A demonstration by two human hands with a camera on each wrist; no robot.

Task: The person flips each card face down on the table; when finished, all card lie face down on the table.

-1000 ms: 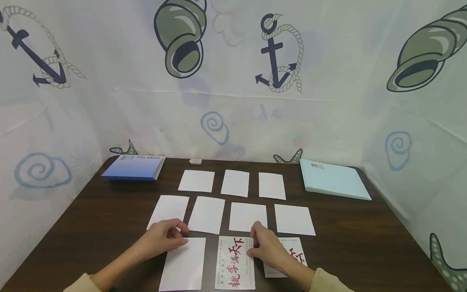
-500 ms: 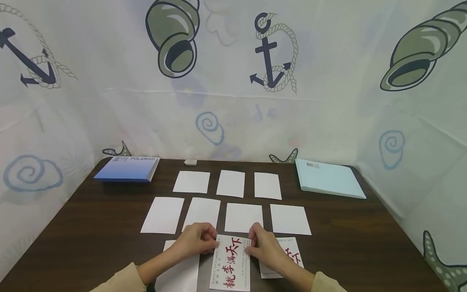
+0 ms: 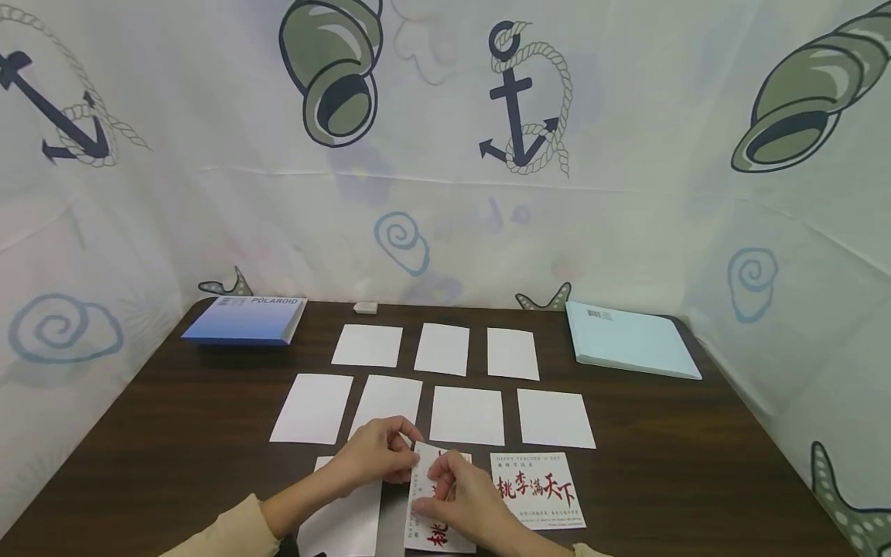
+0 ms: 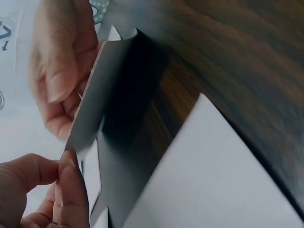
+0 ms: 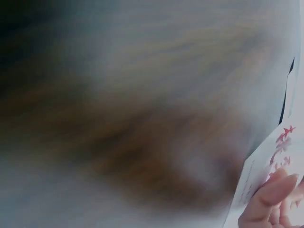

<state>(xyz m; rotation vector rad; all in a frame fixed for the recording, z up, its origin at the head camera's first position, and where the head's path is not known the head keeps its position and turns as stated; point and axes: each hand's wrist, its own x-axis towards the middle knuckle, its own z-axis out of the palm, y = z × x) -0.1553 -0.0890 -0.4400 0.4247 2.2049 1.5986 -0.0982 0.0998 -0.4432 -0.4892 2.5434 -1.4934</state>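
Note:
My left hand (image 3: 376, 456) pinches the upper left edge of a Teacher's Day greeting card (image 3: 418, 503) with red characters. In the left wrist view, the thumb and forefinger of that hand meet at the edge of the card (image 4: 95, 90), which is tilted up and shows its grey shaded side. My right hand (image 3: 469, 499) is in front of the card's printed face, thumb and forefinger apart, hiding much of the print. A second greeting card (image 3: 539, 491) of the same print lies flat to its right. A blank white card (image 3: 341, 514) lies under my left forearm.
Several blank white cards (image 3: 466, 415) lie in two rows beyond my hands on the dark wooden table (image 3: 668, 456). A blue POLAROID box (image 3: 244, 321) stands at the back left, a pale blue box (image 3: 633, 340) at the back right. A small white block (image 3: 365, 308) sits at the back edge.
My left hand has moved right from the blank card and taken the printed card's left edge. My right hand has left its right edge and moved left across its face, uncovering the second card.

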